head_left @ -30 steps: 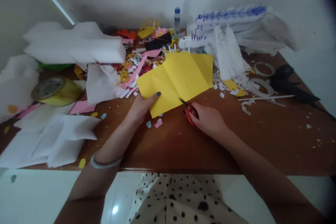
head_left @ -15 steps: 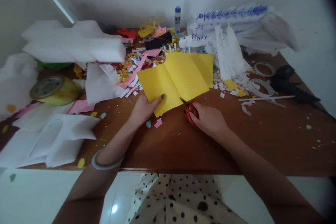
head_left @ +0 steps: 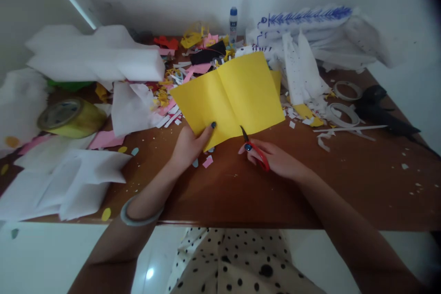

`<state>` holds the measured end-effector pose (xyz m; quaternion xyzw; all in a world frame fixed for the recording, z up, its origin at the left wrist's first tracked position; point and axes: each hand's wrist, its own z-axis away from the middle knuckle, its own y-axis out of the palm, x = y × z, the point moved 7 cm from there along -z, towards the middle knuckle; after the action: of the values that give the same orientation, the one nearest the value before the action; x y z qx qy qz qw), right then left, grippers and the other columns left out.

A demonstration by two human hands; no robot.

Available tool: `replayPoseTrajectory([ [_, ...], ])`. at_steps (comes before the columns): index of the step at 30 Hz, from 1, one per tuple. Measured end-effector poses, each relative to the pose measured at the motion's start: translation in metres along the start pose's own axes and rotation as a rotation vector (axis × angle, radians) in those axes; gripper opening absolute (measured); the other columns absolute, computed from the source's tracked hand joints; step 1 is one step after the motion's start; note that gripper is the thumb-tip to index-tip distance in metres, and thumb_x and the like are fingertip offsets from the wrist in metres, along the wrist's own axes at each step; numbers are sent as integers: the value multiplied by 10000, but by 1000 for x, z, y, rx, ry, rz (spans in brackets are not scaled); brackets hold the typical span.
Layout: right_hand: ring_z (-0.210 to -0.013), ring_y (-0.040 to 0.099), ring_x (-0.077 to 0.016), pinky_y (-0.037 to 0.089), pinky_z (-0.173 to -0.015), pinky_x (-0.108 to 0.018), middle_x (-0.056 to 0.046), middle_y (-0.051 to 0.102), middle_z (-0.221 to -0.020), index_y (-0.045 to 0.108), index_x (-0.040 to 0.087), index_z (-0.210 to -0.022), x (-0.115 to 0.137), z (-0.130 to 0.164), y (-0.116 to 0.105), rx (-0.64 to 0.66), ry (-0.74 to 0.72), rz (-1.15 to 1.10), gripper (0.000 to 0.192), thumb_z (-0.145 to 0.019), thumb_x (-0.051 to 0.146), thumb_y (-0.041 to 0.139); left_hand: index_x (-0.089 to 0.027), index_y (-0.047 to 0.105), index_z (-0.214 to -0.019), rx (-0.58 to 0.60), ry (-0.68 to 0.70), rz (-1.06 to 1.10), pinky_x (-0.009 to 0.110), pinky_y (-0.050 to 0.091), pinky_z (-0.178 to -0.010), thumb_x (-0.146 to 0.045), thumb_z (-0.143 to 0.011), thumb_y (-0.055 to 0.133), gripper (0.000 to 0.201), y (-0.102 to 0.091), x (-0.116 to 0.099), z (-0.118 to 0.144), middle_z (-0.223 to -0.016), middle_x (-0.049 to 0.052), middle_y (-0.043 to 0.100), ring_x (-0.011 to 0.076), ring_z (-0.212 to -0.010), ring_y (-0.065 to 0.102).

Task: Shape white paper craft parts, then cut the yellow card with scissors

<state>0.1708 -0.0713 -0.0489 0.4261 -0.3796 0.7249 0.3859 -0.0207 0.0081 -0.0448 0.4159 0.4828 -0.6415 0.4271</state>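
A creased sheet of yellow paper (head_left: 253,89) is held up over the table by my left hand (head_left: 189,147), thumb on top at its lower left part and the other fingers hidden underneath. My right hand (head_left: 275,158) grips red-handled scissors (head_left: 257,154). Their dark blades point up at the paper's lower edge, near the crease; I cannot tell whether they are cutting into it. Behind the sheet's right side another piece of yellow paper (head_left: 276,80) shows. Small pink (head_left: 208,161) and pale blue scraps lie below the sheet.
A glue bottle (head_left: 233,25) stands at the back among colourful paper scraps (head_left: 168,96). White foam sheets (head_left: 96,59) and a yellow tape roll (head_left: 70,117) lie left. Right are white tape rings (head_left: 342,115), a black glue gun-like tool (head_left: 382,110) and white plastic bags (head_left: 344,39).
The yellow sheet has opened out, its right part swinging up and right, covering more of the piece behind. The right hand has turned and shifted slightly right, and the scissors now point more upward.
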Motion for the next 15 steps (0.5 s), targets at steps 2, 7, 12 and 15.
replayPoseTrajectory([
  [2, -641, 440, -117, 359, -634, -251, 16, 489, -705, 594, 190, -969, 1, 0, 2, 23, -5, -62, 396, -923, 541, 417, -162, 604, -811, -16, 48, -15, 198, 390, -324, -507, -752, 657, 353, 0, -5, 2, -573, 5, 615, 110, -372, 516],
  [7, -627, 410, -113, 349, -625, -251, 19, 466, -697, 593, 182, -1008, 1, -2, 2, 27, 7, -84, 404, -925, 536, 418, -140, 614, -774, 32, 71, -7, 207, 342, -286, -508, -767, 652, 369, 2, -12, 3, -448, 1, 548, 96, -300, 431],
  [12, -639, 415, -117, 347, -623, -254, 11, 469, -702, 601, 179, -1009, -2, -4, 3, 54, 8, -82, 409, -927, 533, 412, -119, 621, -857, 0, 42, 5, 192, 342, -271, -483, -737, 685, 389, -2, -12, 5, -539, 24, 622, 89, -310, 443],
  [15, -646, 418, -124, 356, -633, -259, 10, 467, -703, 599, 182, -995, -1, -4, 3, 70, -4, -83, 397, -936, 519, 398, -113, 615, -871, 28, 38, 7, 189, 355, -273, -476, -735, 686, 394, -2, -13, 5, -543, 25, 627, 93, -309, 460],
])
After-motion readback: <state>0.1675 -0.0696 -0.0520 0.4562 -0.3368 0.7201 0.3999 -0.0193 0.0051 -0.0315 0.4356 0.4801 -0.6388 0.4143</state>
